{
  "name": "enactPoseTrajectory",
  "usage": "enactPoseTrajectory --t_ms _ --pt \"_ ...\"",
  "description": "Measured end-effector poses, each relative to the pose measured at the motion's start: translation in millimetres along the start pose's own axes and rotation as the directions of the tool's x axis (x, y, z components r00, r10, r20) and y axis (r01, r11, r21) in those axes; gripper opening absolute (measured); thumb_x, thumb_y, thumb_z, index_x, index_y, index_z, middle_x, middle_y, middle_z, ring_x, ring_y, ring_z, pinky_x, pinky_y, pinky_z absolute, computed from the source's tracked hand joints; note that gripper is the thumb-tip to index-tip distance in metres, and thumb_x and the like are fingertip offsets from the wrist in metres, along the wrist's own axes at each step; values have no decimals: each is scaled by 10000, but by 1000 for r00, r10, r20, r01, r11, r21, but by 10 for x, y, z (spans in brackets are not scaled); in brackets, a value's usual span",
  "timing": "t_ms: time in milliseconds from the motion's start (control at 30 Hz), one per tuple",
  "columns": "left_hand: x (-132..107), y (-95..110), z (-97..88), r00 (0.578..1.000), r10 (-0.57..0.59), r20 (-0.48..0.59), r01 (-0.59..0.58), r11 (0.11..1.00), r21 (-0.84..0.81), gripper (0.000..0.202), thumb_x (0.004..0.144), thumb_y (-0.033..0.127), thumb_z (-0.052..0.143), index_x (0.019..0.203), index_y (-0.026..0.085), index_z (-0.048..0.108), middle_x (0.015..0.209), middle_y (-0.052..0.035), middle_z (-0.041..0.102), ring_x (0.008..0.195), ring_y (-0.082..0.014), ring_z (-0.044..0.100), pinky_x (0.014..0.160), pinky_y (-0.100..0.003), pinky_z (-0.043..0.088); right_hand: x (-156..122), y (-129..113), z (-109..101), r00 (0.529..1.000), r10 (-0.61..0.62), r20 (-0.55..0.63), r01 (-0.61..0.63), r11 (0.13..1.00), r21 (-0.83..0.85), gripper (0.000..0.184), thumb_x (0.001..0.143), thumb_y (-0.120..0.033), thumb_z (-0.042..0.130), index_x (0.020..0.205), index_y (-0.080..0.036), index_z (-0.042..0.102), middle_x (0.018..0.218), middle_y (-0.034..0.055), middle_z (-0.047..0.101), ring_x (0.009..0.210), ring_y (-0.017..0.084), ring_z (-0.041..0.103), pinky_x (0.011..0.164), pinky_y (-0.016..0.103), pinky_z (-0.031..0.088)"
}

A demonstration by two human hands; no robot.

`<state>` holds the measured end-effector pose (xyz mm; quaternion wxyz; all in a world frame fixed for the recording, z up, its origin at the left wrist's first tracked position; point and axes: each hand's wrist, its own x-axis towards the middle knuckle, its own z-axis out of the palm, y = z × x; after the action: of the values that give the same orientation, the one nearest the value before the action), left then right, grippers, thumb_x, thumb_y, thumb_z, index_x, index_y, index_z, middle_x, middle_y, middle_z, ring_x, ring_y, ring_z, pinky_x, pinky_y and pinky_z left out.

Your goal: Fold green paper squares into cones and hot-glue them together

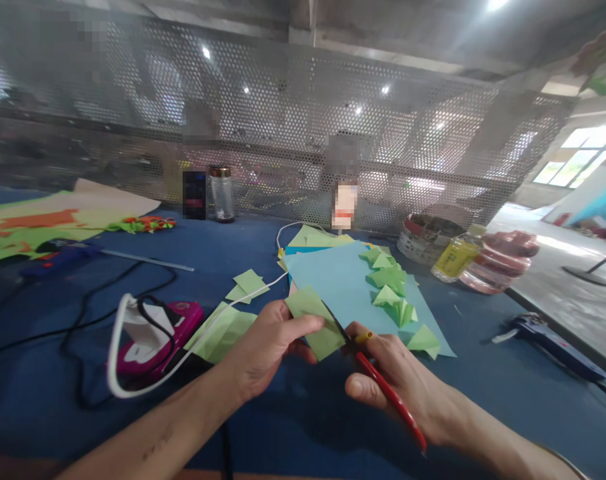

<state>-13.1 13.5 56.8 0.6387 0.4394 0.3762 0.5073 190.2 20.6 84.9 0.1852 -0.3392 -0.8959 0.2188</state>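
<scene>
My left hand [277, 333] pinches a light green square of paper [310, 313] between thumb and fingers. In my right hand [397, 363] is a pair of scissors [385, 390] with red handles, their dark blades at the paper's right edge. How far the blades are apart is hard to make out. Beyond the hands lies a light blue sheet [333, 273], with several folded green paper pieces [393, 280] in a row along its right side. More green paper [223, 332] rests on the table left of my left hand, and smaller green squares [247, 285] lie behind it.
A magenta power strip [185, 317] with a white plug and cables sits at left. Glue guns lie at left [57, 260] and right [557, 350]. A glass bottle [221, 197], a yellow-labelled bottle [455, 257] and a pink bottle [503, 260] stand near the perforated screen [283, 120].
</scene>
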Motion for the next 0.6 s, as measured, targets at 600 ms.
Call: enactPoseTrajectory --t_ms 600 --pt "0 -12 -4 1000 -29 8 29 1000 -3 188 738 237 693 885 140 758 757 -55 716 630 -134 592 472 -171 470 14 78 66 994 -15 111 -4 986 165 504 928 -683 351 785 -202 396 630 -60 368 527 93 280 478 243 254"
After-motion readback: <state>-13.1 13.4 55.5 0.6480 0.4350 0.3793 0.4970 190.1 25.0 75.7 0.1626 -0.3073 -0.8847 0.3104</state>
